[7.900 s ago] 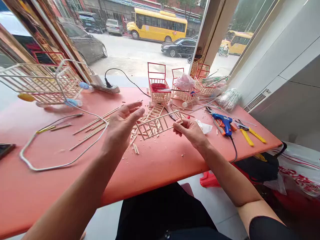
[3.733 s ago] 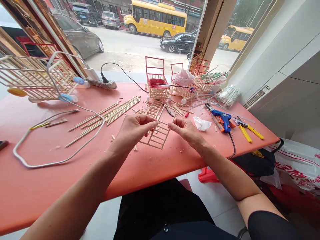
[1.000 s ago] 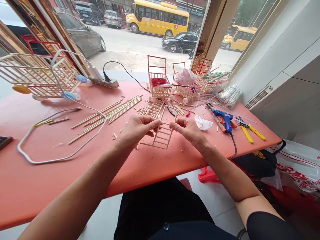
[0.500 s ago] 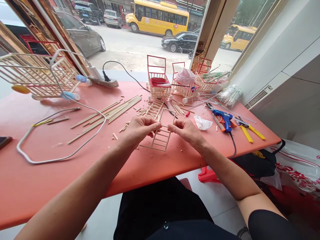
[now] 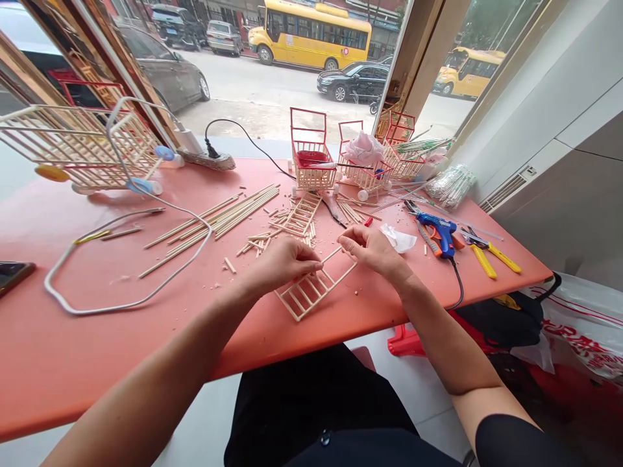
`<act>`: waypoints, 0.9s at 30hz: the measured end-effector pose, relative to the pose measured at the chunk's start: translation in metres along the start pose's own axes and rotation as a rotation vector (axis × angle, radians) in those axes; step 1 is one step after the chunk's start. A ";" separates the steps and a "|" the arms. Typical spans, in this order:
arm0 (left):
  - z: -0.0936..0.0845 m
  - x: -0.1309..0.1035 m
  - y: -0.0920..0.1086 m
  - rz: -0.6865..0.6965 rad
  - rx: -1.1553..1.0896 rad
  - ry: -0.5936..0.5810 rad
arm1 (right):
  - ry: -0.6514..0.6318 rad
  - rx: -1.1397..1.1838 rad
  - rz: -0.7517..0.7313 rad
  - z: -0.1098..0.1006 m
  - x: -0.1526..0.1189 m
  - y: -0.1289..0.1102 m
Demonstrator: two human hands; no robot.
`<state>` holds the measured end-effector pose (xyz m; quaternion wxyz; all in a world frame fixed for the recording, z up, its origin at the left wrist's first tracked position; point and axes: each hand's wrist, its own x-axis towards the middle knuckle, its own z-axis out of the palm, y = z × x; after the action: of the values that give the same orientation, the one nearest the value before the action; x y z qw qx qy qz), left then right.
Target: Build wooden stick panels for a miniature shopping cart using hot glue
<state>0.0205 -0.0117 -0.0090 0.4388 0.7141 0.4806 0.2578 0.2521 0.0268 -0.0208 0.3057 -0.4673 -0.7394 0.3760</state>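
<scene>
A ladder-like frame of thin wooden sticks (image 5: 316,301) is tilted near the table's front edge, several rungs towards its near end. My right hand (image 5: 372,250) pinches its far end between thumb and fingers. My left hand (image 5: 291,259) is closed in a pinch at the upper long stick, near the middle of the frame; the fingers hide the exact contact. Just beyond my hands, a second wooden ladder-like piece (image 5: 298,215) lies among short cut sticks (image 5: 253,243).
Long sticks (image 5: 248,211) and a looped grey cable (image 5: 131,305) lie left. Small stick carts (image 5: 314,172) stand at the back, a larger cart (image 5: 97,146) at far left. On the right are a blue glue gun (image 5: 440,233), yellow-handled pliers (image 5: 487,253) and crumpled tissue (image 5: 398,239).
The frame has turned and come lower and nearer, its near end swinging left. My right hand has moved right along with the far end; my left hand is slightly lower.
</scene>
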 end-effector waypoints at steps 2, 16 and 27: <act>0.003 0.001 -0.002 0.008 0.098 0.052 | 0.015 -0.106 0.003 0.000 0.000 0.002; 0.008 0.009 -0.014 0.014 0.680 0.344 | 0.030 -0.538 0.037 0.002 -0.003 -0.009; -0.005 0.010 -0.018 -0.061 0.611 0.319 | 0.173 -0.429 0.004 -0.001 -0.005 -0.008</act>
<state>0.0120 0.0020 -0.0228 0.1315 0.7484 0.6195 0.1971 0.2514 0.0204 -0.0137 0.2609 -0.5533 -0.7727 0.1696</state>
